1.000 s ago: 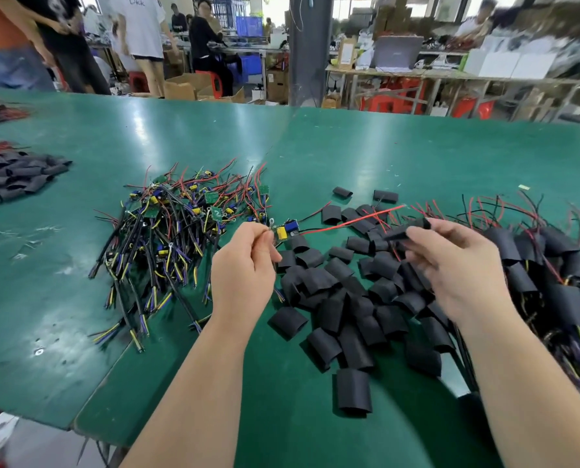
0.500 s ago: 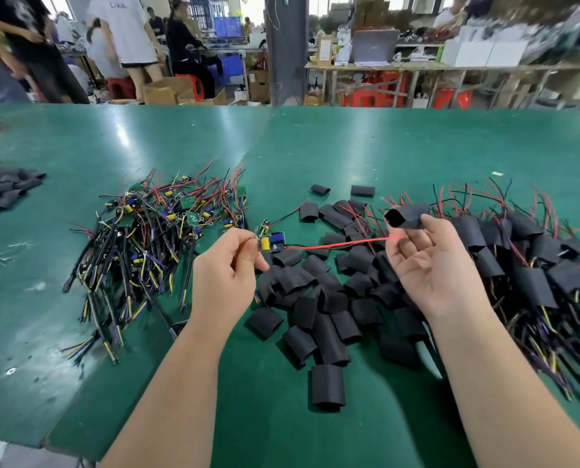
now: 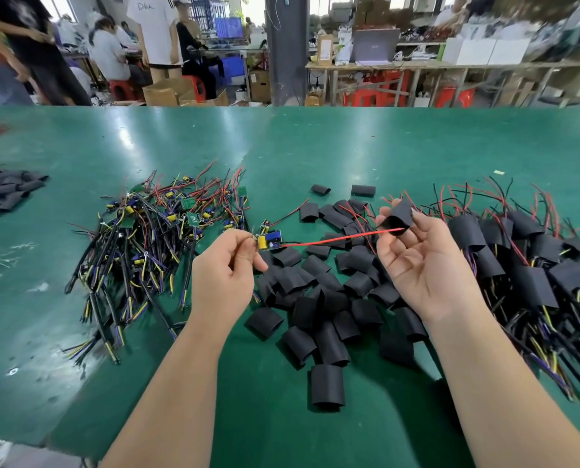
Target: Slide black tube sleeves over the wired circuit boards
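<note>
The person's left hand (image 3: 228, 268) is raised over the green table (image 3: 315, 146) with its fingers curled. Thumb and forefinger pinch the left end of a small circuit board (image 3: 270, 239), which is held in the air just right of the fingertips. The board carries yellow and blue parts. A red wire (image 3: 342, 236) runs from its right end, straight and nearly level, across to the right hand (image 3: 420, 261).

That hand is turned palm up, and its thumb and fingertips grasp one black sleeve (image 3: 398, 216) at the top of the hand. The tip of the red wire reaches the sleeve's opening, but whether it is already inside cannot be told. The board itself lies well apart from the sleeve, wholly bare.

A heap of loose sleeves (image 3: 322, 292) lies on the table below and between the hands, reaching towards the near edge. To the left is a tangle of unsleeved boards (image 3: 153, 238) with black, yellow and red leads. To the right is a pile of sleeved boards (image 3: 535, 265), wires trailing out. A further small pile of dark sleeves (image 3: 1, 192) sits at the table's far left edge.
</note>
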`<state>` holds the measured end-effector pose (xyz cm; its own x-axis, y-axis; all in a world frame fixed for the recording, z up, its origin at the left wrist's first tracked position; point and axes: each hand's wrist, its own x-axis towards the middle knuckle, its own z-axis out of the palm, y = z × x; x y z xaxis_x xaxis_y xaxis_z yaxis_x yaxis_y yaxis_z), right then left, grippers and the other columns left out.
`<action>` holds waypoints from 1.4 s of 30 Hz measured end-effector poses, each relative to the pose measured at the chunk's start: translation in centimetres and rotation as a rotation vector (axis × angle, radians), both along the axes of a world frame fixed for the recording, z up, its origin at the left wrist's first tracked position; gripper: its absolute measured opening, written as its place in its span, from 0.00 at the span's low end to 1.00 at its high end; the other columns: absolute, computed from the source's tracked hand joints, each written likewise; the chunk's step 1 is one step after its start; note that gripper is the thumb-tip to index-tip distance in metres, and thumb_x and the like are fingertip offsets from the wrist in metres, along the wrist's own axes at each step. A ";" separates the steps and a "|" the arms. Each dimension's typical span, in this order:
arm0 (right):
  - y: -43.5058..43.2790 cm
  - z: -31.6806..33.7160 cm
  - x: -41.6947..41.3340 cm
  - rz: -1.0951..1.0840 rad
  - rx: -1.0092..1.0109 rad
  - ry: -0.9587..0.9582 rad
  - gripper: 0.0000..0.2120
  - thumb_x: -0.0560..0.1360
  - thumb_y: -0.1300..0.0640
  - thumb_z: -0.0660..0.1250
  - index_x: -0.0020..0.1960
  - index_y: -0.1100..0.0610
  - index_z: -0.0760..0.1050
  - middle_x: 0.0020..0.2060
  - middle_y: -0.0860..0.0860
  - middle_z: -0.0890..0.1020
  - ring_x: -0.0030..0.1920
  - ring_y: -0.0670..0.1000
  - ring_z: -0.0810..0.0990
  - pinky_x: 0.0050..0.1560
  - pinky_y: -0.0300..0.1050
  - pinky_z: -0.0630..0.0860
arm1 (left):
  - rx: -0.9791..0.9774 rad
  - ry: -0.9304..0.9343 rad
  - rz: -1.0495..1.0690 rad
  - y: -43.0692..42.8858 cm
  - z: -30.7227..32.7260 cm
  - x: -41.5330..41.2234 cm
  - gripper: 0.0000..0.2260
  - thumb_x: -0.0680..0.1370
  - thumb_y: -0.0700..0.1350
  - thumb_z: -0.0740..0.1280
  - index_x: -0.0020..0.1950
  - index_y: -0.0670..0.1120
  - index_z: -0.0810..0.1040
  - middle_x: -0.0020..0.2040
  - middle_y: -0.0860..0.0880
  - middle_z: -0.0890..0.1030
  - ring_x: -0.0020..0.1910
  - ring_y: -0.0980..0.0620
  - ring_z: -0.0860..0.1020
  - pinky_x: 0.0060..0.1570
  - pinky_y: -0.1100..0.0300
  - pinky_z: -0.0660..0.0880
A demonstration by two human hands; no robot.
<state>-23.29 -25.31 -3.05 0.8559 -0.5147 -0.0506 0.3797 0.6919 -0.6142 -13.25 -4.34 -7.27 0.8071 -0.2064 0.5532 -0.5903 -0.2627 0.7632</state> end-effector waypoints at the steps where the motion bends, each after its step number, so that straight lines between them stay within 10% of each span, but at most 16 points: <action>1: 0.1 0.1 -0.1 0.016 -0.007 -0.008 0.09 0.80 0.59 0.58 0.52 0.63 0.75 0.41 0.55 0.85 0.40 0.49 0.84 0.35 0.37 0.78 | 0.001 0.001 0.004 0.0 0.0 0.0 0.12 0.81 0.42 0.60 0.41 0.55 0.73 0.35 0.57 0.81 0.20 0.58 0.63 0.22 0.70 0.59; 22: 4.2 -0.9 0.2 0.315 -0.275 0.046 0.20 0.65 0.60 0.67 0.56 0.49 0.77 0.52 0.48 0.83 0.48 0.53 0.84 0.41 0.44 0.80 | 0.012 -0.092 0.006 -1.8 0.4 -1.9 0.08 0.78 0.44 0.61 0.41 0.46 0.76 0.29 0.57 0.79 0.26 0.61 0.73 0.30 0.73 0.66; 42: 4.6 -1.6 0.4 0.179 -0.457 0.035 0.20 0.63 0.61 0.71 0.55 0.59 0.75 0.51 0.55 0.85 0.45 0.49 0.82 0.42 0.39 0.79 | 0.086 -0.075 -0.102 -1.9 0.2 -1.9 0.09 0.78 0.47 0.62 0.40 0.48 0.76 0.31 0.56 0.80 0.26 0.55 0.75 0.30 0.62 0.71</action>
